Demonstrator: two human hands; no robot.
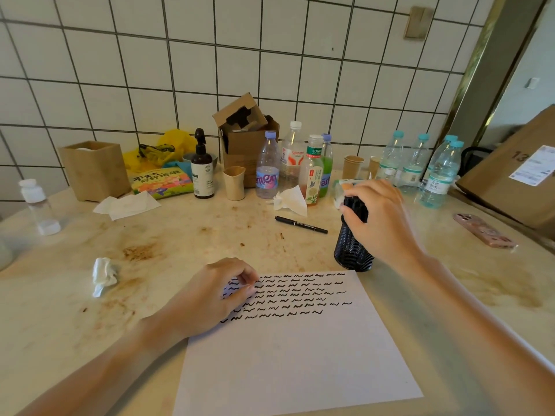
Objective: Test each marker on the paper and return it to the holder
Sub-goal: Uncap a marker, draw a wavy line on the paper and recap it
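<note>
A white sheet of paper (300, 349) lies on the table in front of me, with several rows of black squiggles across its top part. My left hand (207, 295) rests on the paper's upper left corner, fingers loosely curled, holding nothing. A black mesh holder (351, 250) stands just beyond the paper's top right corner. My right hand (381, 217) is over the holder's mouth, fingers curled round the black markers (356, 207) sticking out of it. One black marker (300, 224) lies capped on the table to the left of the holder.
Water and drink bottles (267, 169) line the back of the stained table (150, 244), with paper cups, a cardboard box (246, 139), a pump bottle (202, 172) and a snack bag. Crumpled tissues (103, 274) lie at left. A pink phone (483, 231) and a large carton sit at right.
</note>
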